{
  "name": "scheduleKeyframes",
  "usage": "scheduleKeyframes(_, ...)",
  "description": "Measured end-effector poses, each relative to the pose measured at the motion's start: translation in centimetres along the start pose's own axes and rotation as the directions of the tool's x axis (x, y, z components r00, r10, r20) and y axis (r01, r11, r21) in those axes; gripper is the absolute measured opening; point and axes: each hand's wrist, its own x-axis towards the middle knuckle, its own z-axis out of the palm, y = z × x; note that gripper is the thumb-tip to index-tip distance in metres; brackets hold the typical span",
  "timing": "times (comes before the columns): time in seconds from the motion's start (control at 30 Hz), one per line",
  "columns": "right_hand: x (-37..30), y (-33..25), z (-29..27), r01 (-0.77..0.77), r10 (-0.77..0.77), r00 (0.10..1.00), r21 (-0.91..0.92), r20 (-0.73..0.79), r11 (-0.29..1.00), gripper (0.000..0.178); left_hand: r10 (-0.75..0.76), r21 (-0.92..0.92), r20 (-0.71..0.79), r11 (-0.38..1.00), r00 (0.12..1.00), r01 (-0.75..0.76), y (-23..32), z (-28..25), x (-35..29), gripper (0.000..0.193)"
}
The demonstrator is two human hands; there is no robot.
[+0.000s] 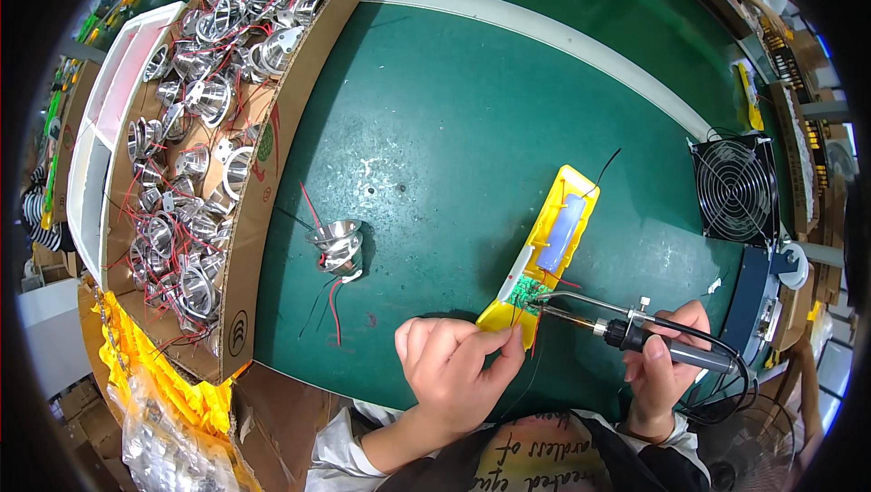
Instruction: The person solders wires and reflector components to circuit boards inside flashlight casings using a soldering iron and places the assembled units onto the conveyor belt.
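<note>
- Black cloth garment with a pale printed panel (544,451), at the lower edge.
- Bare left hand (454,369): thumb and fingertips grasp the lower end of a long yellow plastic casing (547,220), perhaps with a thin wire too, probably to steady it.
- Bare right hand (662,369): grasps a grey-and-black soldering iron (689,354) like a pen, likely for fine control; its tip and slim metal tube (590,300) meet at the casing.
- Casing: slanting on the green tabletop (435,174) just ahead of the hands, open side up, presumably for access; it contains a small green circuit board (526,292) and a lilac block (562,227).
- Left of it, shiny silver reflector cups (340,247) with red and black wires, apparently stacked.
- Farther left, a brown cardboard box (313,47) heaped with similar wired cups (210,100).
- Far right, a square black fan (735,188), facing the work.
</note>
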Motion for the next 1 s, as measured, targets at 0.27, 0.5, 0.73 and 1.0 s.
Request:
scheduleKeyframes(0.27,-0.1,-0.1,-0.2,0.016,-0.016,1.0,-0.015,0.005,1.0,0.023,0.008,0.001,-0.012,1.0,1.0,-0.008,0.0,0.1,0.0,0.019)
scheduleKeyframes(0.5,-0.3,-0.1,-0.1,0.024,-0.024,1.0,-0.014,0.014,1.0,0.021,0.008,0.005,-0.002,1.0,1.0,-0.008,0.0,-0.2,-0.1,0.019)
scheduleKeyframes(0.73,-0.1,-0.1,-0.1,0.003,-0.003,1.0,-0.016,0.008,1.0,0.021,0.001,-0.001,-0.004,1.0,1.0,-0.001,-0.1,0.2,-0.1,0.02)
scheduleKeyframes(1.0,-0.2,-0.9,-0.6,0.027,-0.027,1.0,-0.029,0.001,0.999,0.021,-0.003,0.008,-0.004,1.0,1.0,0.003,0.0,0.1,-0.2,0.021)
